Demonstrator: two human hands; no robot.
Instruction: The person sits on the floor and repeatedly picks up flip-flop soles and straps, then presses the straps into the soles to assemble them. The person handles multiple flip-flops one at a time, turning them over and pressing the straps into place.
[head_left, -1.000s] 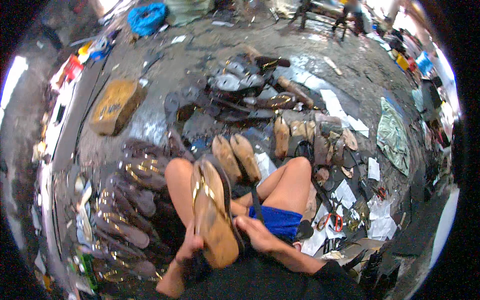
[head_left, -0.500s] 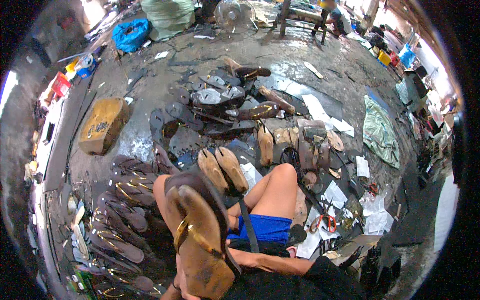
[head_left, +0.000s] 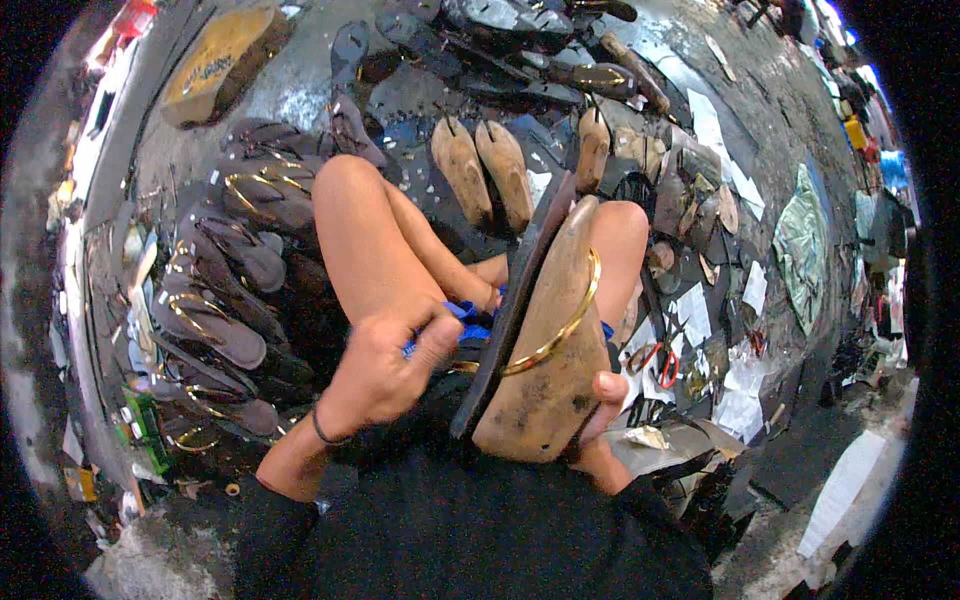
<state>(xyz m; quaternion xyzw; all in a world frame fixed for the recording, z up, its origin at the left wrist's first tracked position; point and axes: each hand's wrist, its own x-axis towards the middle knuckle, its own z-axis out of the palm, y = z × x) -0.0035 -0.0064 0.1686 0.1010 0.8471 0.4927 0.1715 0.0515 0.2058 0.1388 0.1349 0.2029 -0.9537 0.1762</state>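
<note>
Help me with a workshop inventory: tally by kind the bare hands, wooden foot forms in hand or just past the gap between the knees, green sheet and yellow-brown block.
Bare hands: 2 (left hand, right hand)
Wooden foot forms: 4 (held form, pair, single form right of the pair)
Green sheet: 1
Yellow-brown block: 1
Total: 8

Between the left hand and right hand, a last lies against a sole's right side. On the floor, sandals lie toward the left edge, a block near the far left corner, probably soles at the far edge, and, rightward, scissors near paper, with a cloth farther right.
</note>
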